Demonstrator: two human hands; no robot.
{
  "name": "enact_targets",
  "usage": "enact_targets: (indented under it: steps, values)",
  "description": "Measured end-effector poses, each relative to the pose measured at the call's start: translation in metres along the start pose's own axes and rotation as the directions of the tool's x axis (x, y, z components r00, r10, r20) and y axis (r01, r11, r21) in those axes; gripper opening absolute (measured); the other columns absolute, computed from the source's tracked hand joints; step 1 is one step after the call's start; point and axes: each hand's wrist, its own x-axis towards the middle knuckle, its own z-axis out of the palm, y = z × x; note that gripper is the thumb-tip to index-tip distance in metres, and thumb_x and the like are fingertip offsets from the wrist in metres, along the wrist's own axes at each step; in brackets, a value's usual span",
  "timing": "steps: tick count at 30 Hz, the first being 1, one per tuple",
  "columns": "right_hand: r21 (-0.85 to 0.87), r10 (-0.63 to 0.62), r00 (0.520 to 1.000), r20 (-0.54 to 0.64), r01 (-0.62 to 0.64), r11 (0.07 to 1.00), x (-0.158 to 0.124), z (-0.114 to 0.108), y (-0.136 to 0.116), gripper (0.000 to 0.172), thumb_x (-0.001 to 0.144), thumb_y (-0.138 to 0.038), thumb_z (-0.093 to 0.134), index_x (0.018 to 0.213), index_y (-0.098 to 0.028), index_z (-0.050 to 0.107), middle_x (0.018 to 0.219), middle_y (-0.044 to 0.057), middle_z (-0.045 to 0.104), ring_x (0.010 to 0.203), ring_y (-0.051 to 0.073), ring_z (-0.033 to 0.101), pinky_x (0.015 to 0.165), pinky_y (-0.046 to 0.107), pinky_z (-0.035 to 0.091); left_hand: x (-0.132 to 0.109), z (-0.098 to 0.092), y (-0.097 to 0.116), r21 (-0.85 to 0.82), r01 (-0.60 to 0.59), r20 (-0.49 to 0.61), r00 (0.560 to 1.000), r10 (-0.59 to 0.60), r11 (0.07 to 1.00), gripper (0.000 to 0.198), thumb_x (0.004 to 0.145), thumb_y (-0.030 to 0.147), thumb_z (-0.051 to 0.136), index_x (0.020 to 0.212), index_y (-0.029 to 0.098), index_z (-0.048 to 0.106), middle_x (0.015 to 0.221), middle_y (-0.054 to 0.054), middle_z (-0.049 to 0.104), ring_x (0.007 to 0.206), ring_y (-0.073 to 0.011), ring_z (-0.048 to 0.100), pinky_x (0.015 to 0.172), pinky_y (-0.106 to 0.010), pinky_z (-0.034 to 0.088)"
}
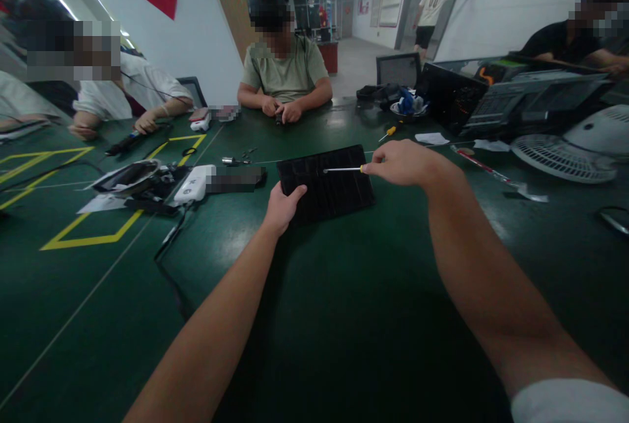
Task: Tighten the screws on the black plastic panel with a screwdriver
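Note:
A flat black rectangular panel [339, 190] with faint ridges is held tilted over the green table. My left hand [286, 205] grips its left edge, thumb on the face and the other fingers hidden behind. In my right hand [400, 162] is a screwdriver [344, 169] with a thin metal shaft and a bit of yellow handle showing. The shaft lies almost level across the panel's upper part. Its tip meets or nearly touches a small light spot near the panel's middle; I cannot tell which.
Left of the panel lie a white power strip [195, 184] and small metal parts [236, 161]. A yellow screwdriver [390, 131] rests behind my right hand. On the right are a white fan [565, 154] and a computer case [531, 105]. A co-worker [287, 69] sits opposite.

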Motion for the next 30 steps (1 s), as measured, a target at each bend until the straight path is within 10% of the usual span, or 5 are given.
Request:
enact_targets:
  steps: [30]
  values:
    - [0.076, 0.006, 0.987, -0.159, 0.006, 0.997, -0.009, -0.009, 0.003, 0.033, 0.086, -0.054, 0.069, 0.091, -0.023, 0.079, 0.091, 0.009, 0.076, 0.091, 0.029, 0.069, 0.077, 0.04, 0.049, -0.001, 0.0, 0.002, 0.01, -0.001, -0.016, 1.0, 0.001, 1.0, 0.04, 0.071, 0.029, 0.085, 0.108, 0.018, 0.072, 0.11, -0.01, 0.079, 0.107, -0.0292, 0.074, 0.105, -0.052, 0.056]
